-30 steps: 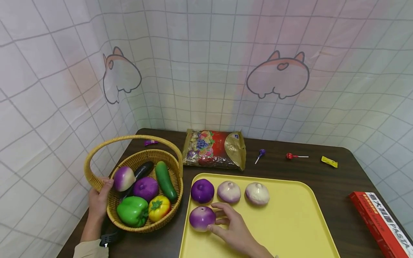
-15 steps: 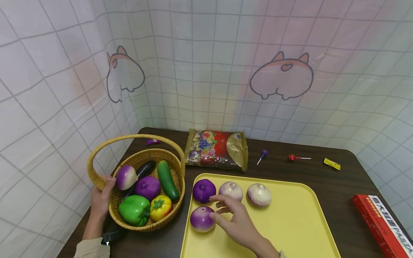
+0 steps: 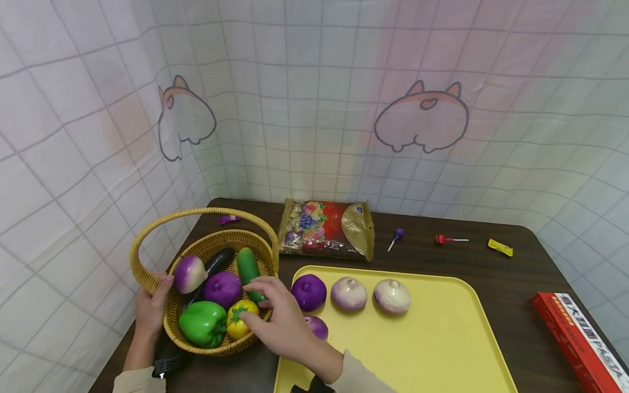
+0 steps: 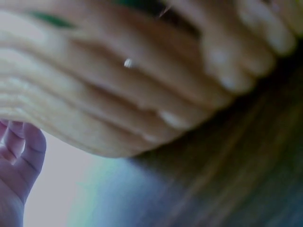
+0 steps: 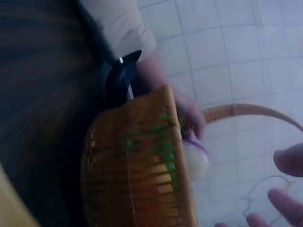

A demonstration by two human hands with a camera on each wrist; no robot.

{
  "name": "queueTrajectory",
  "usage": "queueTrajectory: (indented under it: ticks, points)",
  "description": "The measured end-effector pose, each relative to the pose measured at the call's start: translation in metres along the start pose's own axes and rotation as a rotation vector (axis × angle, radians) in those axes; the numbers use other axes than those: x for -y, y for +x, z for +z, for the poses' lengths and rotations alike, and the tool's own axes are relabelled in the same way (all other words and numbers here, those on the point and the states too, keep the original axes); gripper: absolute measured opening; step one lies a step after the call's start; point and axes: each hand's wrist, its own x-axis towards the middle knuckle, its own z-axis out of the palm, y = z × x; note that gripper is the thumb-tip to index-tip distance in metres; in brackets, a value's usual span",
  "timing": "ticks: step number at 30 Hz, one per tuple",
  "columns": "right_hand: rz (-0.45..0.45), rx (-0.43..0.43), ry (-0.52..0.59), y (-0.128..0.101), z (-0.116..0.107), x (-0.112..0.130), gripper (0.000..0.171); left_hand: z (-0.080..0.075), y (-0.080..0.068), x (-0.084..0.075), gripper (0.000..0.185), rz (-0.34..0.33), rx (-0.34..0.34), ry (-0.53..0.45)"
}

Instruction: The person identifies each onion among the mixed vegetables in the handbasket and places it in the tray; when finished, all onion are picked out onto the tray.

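My left hand (image 3: 151, 310) grips the left side of the wicker basket (image 3: 274, 256) where its handle meets the rim; a watch is on that wrist. Inside lie a purple-and-white turnip (image 3: 189, 274), an eggplant (image 3: 219, 261), a purple round vegetable (image 3: 223, 289), a cucumber (image 3: 248, 266), a green bell pepper (image 3: 202, 323) and a yellow-and-red fruit (image 3: 238, 326) with a green top. Over the basket's right rim hovers my right hand (image 3: 282, 319), fingers loosely bent and holding nothing. Its thumb overlaps the yellow-and-red fruit in the head view. In the right wrist view its fingers (image 5: 286, 203) are spread apart.
Several turnip-like vegetables sit on a yellow tray (image 3: 432, 338); the right forearm partly covers one purple turnip (image 3: 316, 327). Behind are a candy bag (image 3: 326, 228), two lollipops (image 3: 397, 236) and a yellow wrapped candy (image 3: 500, 247). A red pasta box (image 3: 580, 344) lies at right.
My right hand has let go of the front purple turnip on the tray, lifted off, and moved left over the basket. My left hand has kept its hold.
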Motion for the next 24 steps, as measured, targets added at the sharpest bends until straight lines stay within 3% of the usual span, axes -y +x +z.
queueTrajectory:
  ticks: [4, 11, 20, 24]
  points:
    - [0.053, -0.021, 0.02, 0.015, 0.017, -0.003, 0.036, 0.0, 0.0, 0.0, 0.01, 0.006, -0.011, -0.014]
    - [0.127, -0.087, -0.052, 0.041, 0.043, -0.014, 0.04, 0.0, 0.0, 0.001, 0.011, 0.053, -0.009, -0.045]
    - [0.34, -0.155, -0.112, 0.06, 0.066, -0.025, 0.046, 0.0, 0.0, 0.004, 0.01, 0.062, -0.013, 0.001]
    - [0.392, -0.17, -0.114, 0.068, 0.07, -0.027, 0.051, -0.001, 0.001, 0.004, 0.01, 0.073, -0.011, -0.01]
